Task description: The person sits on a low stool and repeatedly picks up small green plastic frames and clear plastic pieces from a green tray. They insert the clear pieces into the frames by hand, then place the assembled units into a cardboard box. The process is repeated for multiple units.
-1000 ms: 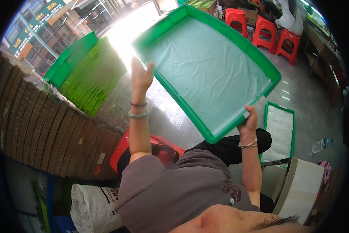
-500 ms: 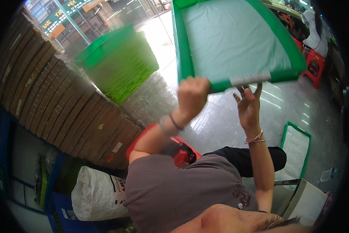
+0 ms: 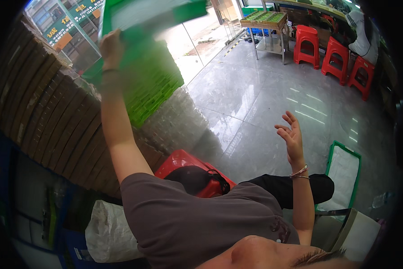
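Observation:
Up at the top left, my left hand [image 3: 111, 49] grips the near left corner of a green rectangular tray [image 3: 186, 12] lined with a white sheet. The tray is blurred by motion, cut off by the upper edge, and held over a stack of green trays [image 3: 154, 83]. Whether it touches the stack I cannot tell. My right hand [image 3: 293, 139] is raised above the floor at the right, fingers apart and slightly curled, holding nothing.
Tall brown stacks [image 3: 53, 116] line the left side. A red stool [image 3: 179, 157] stands near my lap, and a white sack [image 3: 109, 233] lies lower left. Another green tray [image 3: 345, 172] rests on the floor at right. Red stools [image 3: 307, 47] and a small table [image 3: 264, 19] are farther off.
My left hand has carried the green tray up and leftward, from the top middle to over the green stack. My right hand has come off the tray and stays at the right.

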`<state>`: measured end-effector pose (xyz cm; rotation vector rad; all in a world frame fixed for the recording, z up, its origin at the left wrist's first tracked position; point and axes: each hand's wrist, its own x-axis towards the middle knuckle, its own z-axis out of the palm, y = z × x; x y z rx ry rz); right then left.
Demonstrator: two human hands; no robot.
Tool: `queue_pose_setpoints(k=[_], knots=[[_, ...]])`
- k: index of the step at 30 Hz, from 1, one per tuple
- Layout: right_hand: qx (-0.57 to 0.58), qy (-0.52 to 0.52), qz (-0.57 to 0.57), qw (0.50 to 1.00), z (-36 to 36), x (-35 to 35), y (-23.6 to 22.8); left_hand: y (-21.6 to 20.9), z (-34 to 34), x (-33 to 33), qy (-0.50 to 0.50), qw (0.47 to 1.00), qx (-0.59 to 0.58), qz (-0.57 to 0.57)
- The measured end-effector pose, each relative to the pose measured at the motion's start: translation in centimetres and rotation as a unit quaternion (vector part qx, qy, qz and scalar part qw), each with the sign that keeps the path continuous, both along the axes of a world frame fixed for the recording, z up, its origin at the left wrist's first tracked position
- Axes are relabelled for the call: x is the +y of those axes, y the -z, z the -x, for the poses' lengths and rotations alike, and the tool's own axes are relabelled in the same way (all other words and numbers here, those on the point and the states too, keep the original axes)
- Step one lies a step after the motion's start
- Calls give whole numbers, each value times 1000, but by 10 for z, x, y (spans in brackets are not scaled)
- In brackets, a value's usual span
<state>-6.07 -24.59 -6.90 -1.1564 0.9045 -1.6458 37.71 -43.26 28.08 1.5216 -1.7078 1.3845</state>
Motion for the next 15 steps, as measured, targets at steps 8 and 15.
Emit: queue_pose_setpoints(k=[8, 15], knots=[[6, 71, -99, 993, 28, -4, 38, -36, -73, -18, -203, 973, 9, -106], [12, 61, -168, 984, 24, -9, 64, -23, -148, -34, -259, 950, 138, -104]])
